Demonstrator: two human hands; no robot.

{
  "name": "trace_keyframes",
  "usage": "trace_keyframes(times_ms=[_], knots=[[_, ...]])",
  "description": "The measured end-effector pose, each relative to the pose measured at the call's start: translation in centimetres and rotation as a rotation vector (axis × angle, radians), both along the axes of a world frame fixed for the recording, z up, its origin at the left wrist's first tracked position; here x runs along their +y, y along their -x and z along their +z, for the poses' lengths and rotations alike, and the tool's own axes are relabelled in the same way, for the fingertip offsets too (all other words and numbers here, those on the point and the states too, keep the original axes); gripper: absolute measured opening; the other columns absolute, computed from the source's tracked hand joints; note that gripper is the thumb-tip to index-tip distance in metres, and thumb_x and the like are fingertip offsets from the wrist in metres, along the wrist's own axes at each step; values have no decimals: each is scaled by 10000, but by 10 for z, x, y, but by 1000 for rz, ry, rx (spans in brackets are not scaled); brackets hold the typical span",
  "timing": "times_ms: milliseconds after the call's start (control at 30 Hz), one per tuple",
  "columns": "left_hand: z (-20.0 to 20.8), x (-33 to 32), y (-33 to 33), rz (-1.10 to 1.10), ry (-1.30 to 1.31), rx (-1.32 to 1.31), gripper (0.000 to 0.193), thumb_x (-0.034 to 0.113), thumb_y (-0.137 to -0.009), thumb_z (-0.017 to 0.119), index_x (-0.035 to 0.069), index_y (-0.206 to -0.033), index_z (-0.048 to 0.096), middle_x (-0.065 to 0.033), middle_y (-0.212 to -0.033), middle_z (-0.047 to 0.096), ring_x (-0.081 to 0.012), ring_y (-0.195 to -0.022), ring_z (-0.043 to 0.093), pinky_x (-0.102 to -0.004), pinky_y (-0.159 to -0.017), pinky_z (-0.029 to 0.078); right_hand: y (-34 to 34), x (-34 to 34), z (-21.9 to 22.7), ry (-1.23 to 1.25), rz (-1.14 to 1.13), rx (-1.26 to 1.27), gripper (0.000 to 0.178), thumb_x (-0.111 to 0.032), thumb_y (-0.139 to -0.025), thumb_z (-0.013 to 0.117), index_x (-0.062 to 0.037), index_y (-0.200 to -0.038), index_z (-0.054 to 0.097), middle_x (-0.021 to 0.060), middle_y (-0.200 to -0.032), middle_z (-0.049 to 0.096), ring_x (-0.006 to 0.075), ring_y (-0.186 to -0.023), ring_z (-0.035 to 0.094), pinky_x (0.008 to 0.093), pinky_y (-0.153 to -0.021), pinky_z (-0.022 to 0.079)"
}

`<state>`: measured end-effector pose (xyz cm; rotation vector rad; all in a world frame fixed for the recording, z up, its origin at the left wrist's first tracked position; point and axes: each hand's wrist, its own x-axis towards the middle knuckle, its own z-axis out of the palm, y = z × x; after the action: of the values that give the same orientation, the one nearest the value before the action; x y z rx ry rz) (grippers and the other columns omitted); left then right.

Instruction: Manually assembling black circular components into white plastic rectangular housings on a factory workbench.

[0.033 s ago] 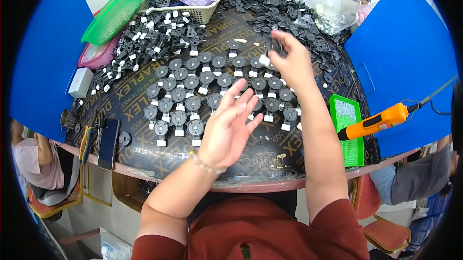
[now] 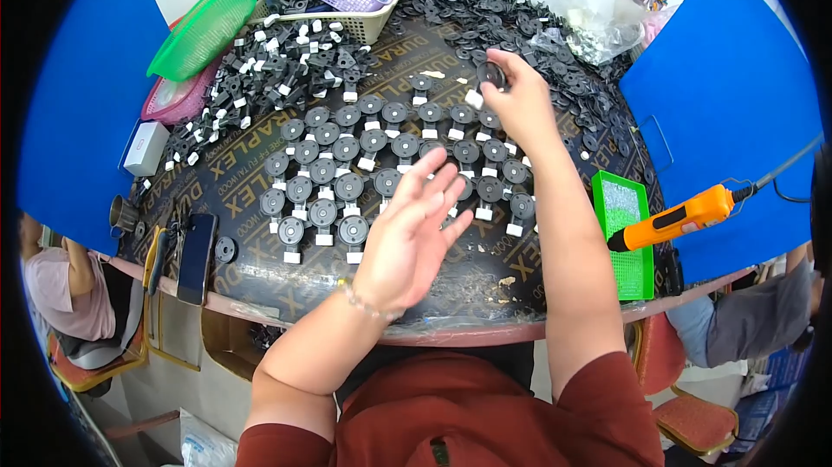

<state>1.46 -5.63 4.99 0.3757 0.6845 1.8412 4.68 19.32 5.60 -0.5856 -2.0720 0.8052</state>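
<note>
My right hand (image 2: 523, 103) is closed on a black disc part (image 2: 490, 75) with a white block at its lower end, lifted over the far side of the table. My left hand (image 2: 411, 229) is open, fingers apart and palm turned up, holding nothing. Beneath it stand rows of matching disc parts (image 2: 348, 186), black round plates with white blocks at their near ends; the hand hides some of them. A single disc part (image 2: 421, 84) sits behind the rows, left of my right hand.
Black-and-white pieces (image 2: 286, 68) are heaped at far left, loose black discs (image 2: 485, 16) at far right. An orange electric screwdriver (image 2: 676, 217) rests across a green tray (image 2: 648, 272). A phone (image 2: 198, 255) and pliers (image 2: 154, 255) lie at left. Blue panels (image 2: 728, 94) flank the table.
The disc part in my right hand is turned slightly, so more of its round face shows. My left hand has hardly moved.
</note>
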Motion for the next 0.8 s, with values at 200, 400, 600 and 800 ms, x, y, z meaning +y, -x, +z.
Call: trace_keyframes(times_ms=[200, 400, 600, 800], knots=[[-7, -70, 35, 22, 36, 318, 431, 94, -954, 542, 57, -1377, 470, -94, -1504, 400, -218, -1393, 374, -420, -1123, 324, 68, 98, -76, -115, -44, -368, 559, -73, -727, 710, -24, -1271, 593, 171, -1182, 673, 312, -1121, 637, 379, -962, 495], [-21, -146, 131, 371, 373, 766, 338, 124, -962, 551, 19, -1283, 560, -65, -1323, 562, -153, -1240, 496, -324, -1057, 385, 85, 111, -87, 12, 121, -531, 658, -125, -708, 767, -19, -1325, 565, 172, -1216, 664, 288, -1131, 637, 360, -975, 485], [-40, -162, 279, 747, 865, 1682, 283, 139, -879, 634, 19, -1135, 639, -147, -1123, 623, -275, -1063, 601, -354, -903, 477, 75, 80, -57, -161, 17, -375, 574, -161, -786, 709, -45, -1329, 565, 175, -1286, 612, 309, -1137, 606, 364, -978, 472], [-62, -148, 383, 1008, 1514, 1788, 575, 301, -801, 748, 125, -1311, 549, -228, -1209, 579, -386, -1116, 568, -445, -953, 473, 65, -7, -6, -106, 47, -115, 465, -126, -826, 686, -58, -1278, 597, 141, -1236, 626, 255, -1049, 618, 356, -923, 488]])
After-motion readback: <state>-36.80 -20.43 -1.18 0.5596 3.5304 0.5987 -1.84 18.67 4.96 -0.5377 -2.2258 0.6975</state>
